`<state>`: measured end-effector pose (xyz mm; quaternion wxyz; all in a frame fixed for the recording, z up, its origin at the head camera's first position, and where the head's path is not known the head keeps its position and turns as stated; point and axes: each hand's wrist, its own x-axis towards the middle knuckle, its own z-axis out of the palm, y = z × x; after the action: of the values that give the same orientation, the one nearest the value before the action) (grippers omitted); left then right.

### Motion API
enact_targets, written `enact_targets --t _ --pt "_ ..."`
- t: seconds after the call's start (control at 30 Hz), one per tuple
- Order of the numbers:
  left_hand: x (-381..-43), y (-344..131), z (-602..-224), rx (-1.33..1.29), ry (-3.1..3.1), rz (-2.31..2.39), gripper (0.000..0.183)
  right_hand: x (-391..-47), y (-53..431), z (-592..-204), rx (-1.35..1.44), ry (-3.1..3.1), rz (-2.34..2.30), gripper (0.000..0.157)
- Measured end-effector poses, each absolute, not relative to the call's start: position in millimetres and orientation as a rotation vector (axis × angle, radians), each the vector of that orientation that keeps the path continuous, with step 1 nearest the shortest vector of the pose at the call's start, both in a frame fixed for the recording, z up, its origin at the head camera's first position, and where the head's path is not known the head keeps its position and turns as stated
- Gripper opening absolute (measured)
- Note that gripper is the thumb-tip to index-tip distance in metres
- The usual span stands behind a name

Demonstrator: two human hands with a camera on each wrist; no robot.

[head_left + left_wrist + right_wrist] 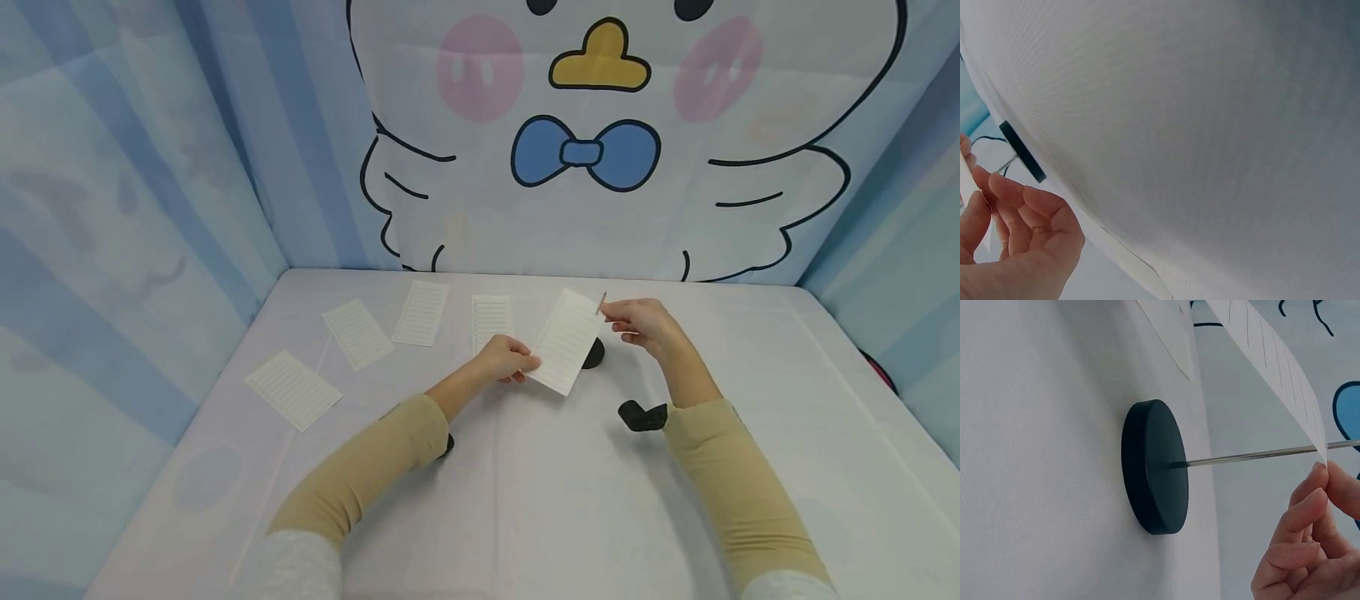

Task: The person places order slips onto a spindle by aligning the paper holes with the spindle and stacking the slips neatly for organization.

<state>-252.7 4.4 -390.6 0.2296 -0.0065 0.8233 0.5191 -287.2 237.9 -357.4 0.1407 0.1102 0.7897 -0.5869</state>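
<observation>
A lined paper slip (567, 342) is held up between both hands, tilted over a bill spike with a round black base (595, 354). My left hand (504, 360) pinches the slip's lower left edge between thumb and fingers. At its upper right corner, my right hand (641, 323) pinches the paper close to the spike's tip (602, 302). In the right wrist view the thin metal rod (1254, 455) meets the slip's corner just above the fingertips, its end showing past the paper. Whether the rod pierces the corner or only passes beside it, I cannot tell. The base stands on the white table.
Several more lined slips lie apart on the table's left half, among them one at far left (294, 390) and one partly behind the left hand (491, 321). Black camera mounts (642, 417) stick out at the wrists. A printed curtain (585, 225) closes off the back.
</observation>
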Motion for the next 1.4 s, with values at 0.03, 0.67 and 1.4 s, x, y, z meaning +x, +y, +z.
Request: enact_targets --t 0.03,0.67,1.4 --pt "-252.5 4.3 -390.6 -0.023 2.266 1.42 0.024 -287.7 238.7 -358.8 0.302 2.285 -1.667 0.032" --pt "-260.7 -1.1 -398.2 -0.209 2.092 1.299 0.017 -298.8 247.0 -387.3 0.203 2.228 -1.533 0.029" --pt "-255.0 6.8 -399.7 -0.164 2.254 1.14 0.02 -302.7 243.9 -400.0 0.239 2.353 -1.337 0.017"
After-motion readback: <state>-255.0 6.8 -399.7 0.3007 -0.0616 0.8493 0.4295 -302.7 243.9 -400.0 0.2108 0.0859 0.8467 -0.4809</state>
